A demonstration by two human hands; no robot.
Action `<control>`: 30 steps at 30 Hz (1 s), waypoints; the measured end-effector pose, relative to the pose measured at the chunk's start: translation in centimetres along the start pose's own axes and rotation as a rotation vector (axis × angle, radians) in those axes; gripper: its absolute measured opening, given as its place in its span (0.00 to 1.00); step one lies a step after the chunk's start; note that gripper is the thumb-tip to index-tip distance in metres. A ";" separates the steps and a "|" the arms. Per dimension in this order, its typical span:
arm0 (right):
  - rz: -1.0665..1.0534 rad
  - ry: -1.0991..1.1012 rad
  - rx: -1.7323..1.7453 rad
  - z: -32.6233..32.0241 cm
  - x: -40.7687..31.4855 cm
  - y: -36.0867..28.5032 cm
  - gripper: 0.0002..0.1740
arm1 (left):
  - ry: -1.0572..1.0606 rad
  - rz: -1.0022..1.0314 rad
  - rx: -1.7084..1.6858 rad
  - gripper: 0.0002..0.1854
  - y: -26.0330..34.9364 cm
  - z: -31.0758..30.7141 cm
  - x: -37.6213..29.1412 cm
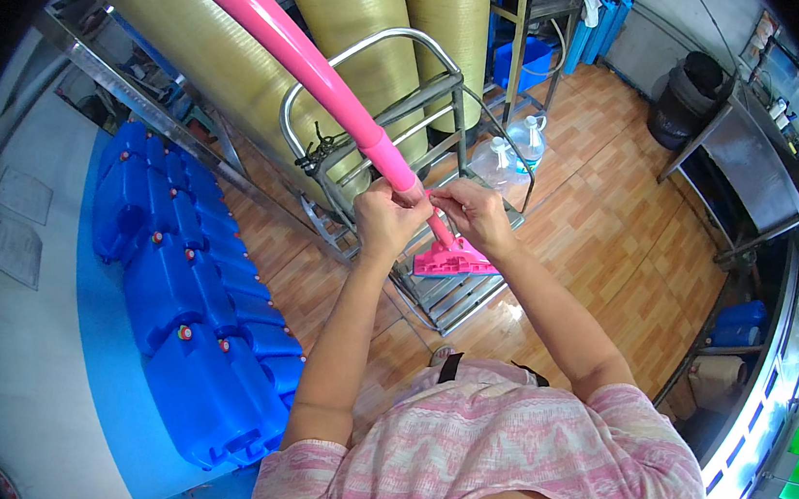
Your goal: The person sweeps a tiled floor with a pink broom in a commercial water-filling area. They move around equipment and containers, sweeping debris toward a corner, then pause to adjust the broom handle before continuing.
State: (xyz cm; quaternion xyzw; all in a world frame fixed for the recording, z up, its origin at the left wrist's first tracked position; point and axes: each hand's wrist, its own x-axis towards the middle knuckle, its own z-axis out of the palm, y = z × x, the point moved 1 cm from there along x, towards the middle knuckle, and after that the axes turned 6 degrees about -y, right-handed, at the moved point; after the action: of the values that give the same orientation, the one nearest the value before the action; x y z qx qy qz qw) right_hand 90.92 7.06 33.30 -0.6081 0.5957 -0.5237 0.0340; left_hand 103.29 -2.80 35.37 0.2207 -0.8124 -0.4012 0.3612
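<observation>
A pink mop or floor squeegee with a long tubular handle (276,32) slants from the upper left down to my hands. Its pink head (451,258) shows past my hands, over the slatted base of a metal hand trolley (477,305). My left hand (389,223) is closed around the lower end of the thick handle, where a thinner pink rod leads on to the head. Just right of it, my right hand (478,214) pinches a small pink part beside the handle. My fingers hide most of that part.
Blue jerrycans (163,276) with red caps line the left wall. Large yellowish cylindrical tanks (363,41) stand behind the trolley. Two clear plastic jugs (527,142) are on the tiled floor (592,219). Farther right are a black bin (681,104) and a metal table (760,156).
</observation>
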 end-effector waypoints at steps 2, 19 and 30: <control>0.044 -0.027 0.002 0.0 0.2 -0.1 0.06 | 0.000 -0.004 -0.034 0.07 0.0 -0.1 0.0; -0.185 -0.172 -0.304 -0.1 0.7 -0.8 0.06 | 0.008 0.007 -0.034 0.06 0.1 -0.5 -0.6; 0.300 -0.209 0.140 0.5 1.6 0.4 0.09 | -0.007 -0.056 -0.061 0.06 0.1 -0.8 -0.2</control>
State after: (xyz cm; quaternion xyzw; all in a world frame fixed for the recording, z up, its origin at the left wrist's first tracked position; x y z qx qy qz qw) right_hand 90.61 5.44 33.72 -0.5598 0.6349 -0.4868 0.2157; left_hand 103.98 -2.97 35.72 0.2308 -0.7946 -0.4363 0.3535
